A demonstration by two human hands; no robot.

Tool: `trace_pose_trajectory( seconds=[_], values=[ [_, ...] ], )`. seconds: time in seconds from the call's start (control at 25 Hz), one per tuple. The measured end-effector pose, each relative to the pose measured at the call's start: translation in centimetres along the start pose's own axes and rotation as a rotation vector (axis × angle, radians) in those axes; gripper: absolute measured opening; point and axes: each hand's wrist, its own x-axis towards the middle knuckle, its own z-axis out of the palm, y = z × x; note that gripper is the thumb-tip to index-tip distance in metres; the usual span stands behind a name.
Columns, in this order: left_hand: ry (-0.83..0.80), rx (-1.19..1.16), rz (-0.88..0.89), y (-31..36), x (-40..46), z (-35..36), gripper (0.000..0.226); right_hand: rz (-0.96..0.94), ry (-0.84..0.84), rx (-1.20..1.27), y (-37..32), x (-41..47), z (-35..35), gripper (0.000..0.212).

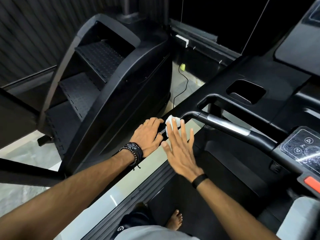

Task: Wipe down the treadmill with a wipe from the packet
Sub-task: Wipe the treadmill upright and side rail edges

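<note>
The right hand [180,149] has its fingers straight and spread, fingertips pressing a crumpled white wipe [170,124] flat against the black side rail [121,172] of the treadmill, just short of where the curved handlebar [226,125] joins it. The left hand [149,136] lies right beside it, fingers curled over the far edge of the same rail and gripping it, a ring on one finger; its thumb nearly meets the right thumb. Dark bead bracelets [132,151] wrap the left wrist, a thin black band [199,180] the right.

Past the rail stands a black stair-climbing machine [103,70], close alongside, with pale floor between. A thin black cable [181,87] trails there from a yellow-green plug [182,67]. To the right sit the control panel [304,149] and a red stop button [312,183]. Below, a bare foot [174,220] rests on the belt [207,187].
</note>
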Motion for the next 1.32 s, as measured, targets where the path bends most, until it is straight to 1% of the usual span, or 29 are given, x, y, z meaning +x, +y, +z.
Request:
trace_pose_trajectory(
  seconds=[0.04, 0.12, 0.2, 0.24, 0.32, 0.36, 0.44, 0.48, 0.56, 0.6, 0.64, 0.72, 0.8, 0.88, 0.96, 1.0, 1.04, 1.12, 1.2, 1.24, 1.32],
  values=[
    [0.003, -0.002, 0.001, -0.1, 0.0, 0.0, 0.070, -0.003, 0.004, -0.069, 1.2, 0.8, -0.5, 0.073],
    [0.011, 0.000, 0.006, 0.0, 0.1, 0.1, 0.068, 0.064, 0.035, -0.128, 3.3, 2.5, -1.7, 0.068],
    [0.017, -0.009, 0.001, 0.2, 0.1, 0.2, 0.064, 0.110, 0.035, -0.075, 2.9, 2.6, -1.8, 0.069],
    [0.018, -0.018, -0.006, 0.1, 0.0, 0.2, 0.062, 0.085, 0.011, -0.039, 1.3, 1.9, -1.4, 0.071],
    [0.028, -0.040, -0.014, -0.2, -0.2, 0.1, 0.063, -0.025, -0.063, 0.028, -2.1, -0.5, -0.5, 0.075],
    [0.038, -0.051, -0.016, -0.3, -0.3, 0.1, 0.064, -0.067, -0.095, 0.022, -2.7, -1.4, -0.3, 0.076],
    [0.058, -0.083, -0.040, -0.4, -0.8, -0.2, 0.061, -0.102, -0.103, -0.087, -1.4, -1.0, -0.9, 0.074],
    [0.071, -0.104, -0.056, -0.6, -1.3, -0.3, 0.058, -0.065, -0.089, -0.128, -0.5, -0.3, -1.3, 0.072],
    [0.102, -0.151, -0.088, -1.7, -3.3, -0.7, 0.055, 0.072, -0.055, -0.102, -0.5, 0.3, -1.9, 0.073],
    [0.116, -0.173, -0.106, -2.6, -4.8, -0.9, 0.054, 0.099, -0.064, -0.058, -2.1, -0.1, -1.6, 0.074],
    [0.127, -0.187, -0.124, -3.7, -6.3, -1.2, 0.055, 0.073, -0.082, -0.027, -4.6, -1.2, -0.8, 0.075],
    [0.140, -0.188, -0.140, -5.7, -9.4, -1.9, 0.060, -0.067, -0.166, -0.025, -9.8, -4.6, 1.1, 0.074],
    [0.110, -0.144, -0.117, -7.2, -12.4, -2.5, 0.064, -0.178, -0.227, -0.082, -11.6, -6.9, 2.2, 0.072],
    [0.086, -0.099, -0.116, -8.5, -15.0, -3.1, 0.065, -0.150, -0.208, -0.150, -10.7, -6.3, 2.5, 0.067],
    [0.116, -0.095, -0.167, -10.1, -17.6, -3.5, 0.065, -0.028, -0.162, -0.106, -10.8, -5.8, 2.6, 0.070],
    [0.139, -0.098, -0.197, -10.8, -18.6, -3.7, 0.065, 0.014, -0.157, -0.061, -12.0, -6.1, 2.9, 0.074],
    [0.153, -0.100, -0.223, -11.2, -19.5, -3.8, 0.066, 0.005, -0.165, -0.041, -14.0, -6.9, 3.5, 0.075],
    [0.152, -0.107, -0.249, -11.6, -20.8, -3.8, 0.068, -0.106, -0.234, -0.068, -18.4, -9.6, 5.2, 0.075],
    [0.136, -0.125, -0.262, -11.7, -21.7, -3.7, 0.070, -0.197, -0.285, -0.147, -20.2, -11.6, 6.1, 0.074],
    [0.136, -0.129, -0.270, -11.8, -22.4, -3.7, 0.071, -0.200, -0.282, -0.183, -20.0, -11.5, 5.9, 0.072],
    [0.147, -0.152, -0.303, -12.1, -23.9, -3.6, 0.072, -0.124, -0.251, -0.206, -18.9, -10.4, 5.2, 0.067]
  ],
)
